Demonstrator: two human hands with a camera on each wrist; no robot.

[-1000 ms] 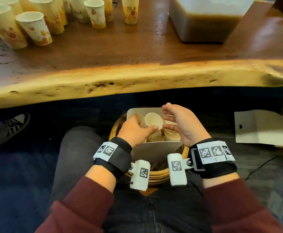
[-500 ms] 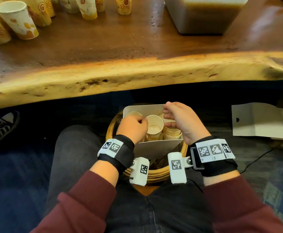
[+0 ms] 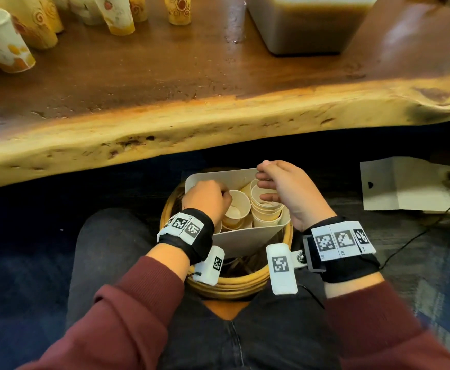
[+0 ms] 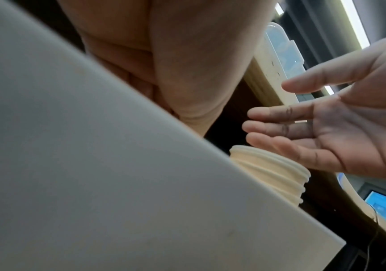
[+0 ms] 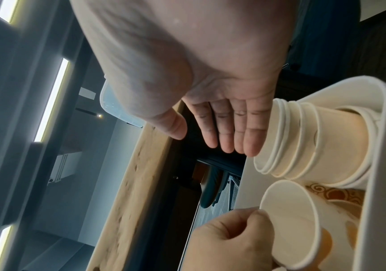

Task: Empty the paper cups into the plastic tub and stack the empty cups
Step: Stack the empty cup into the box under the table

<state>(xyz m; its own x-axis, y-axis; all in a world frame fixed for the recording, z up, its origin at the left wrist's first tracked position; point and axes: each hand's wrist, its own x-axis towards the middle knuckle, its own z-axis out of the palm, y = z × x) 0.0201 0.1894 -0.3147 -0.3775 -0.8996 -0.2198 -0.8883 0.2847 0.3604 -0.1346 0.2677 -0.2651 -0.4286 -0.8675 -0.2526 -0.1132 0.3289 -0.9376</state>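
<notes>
A white paper box (image 3: 241,240) sits in a woven basket (image 3: 229,285) on my lap. In it stands a stack of empty paper cups (image 3: 266,213) (image 5: 303,143) (image 4: 268,174), with a single cup (image 3: 236,212) (image 5: 289,220) beside it. My left hand (image 3: 208,198) (image 5: 229,243) pinches that single cup's rim. My right hand (image 3: 280,190) (image 4: 326,132) hovers just over the stack, its fingers (image 5: 224,132) straight and holding nothing. The plastic tub (image 3: 306,25) of brown liquid stands on the table at the far right. Several patterned paper cups (image 3: 4,44) stand at the far left.
The thick live edge of the wooden table (image 3: 218,124) overhangs the basket just ahead of my hands. A white paper bag (image 3: 405,188) and a black cable (image 3: 419,233) lie on the floor to the right.
My right hand has uncurled and come off the stack of cups. My left hand has stayed at the single cup's rim. The view has dipped, so the table cups sit higher in frame.
</notes>
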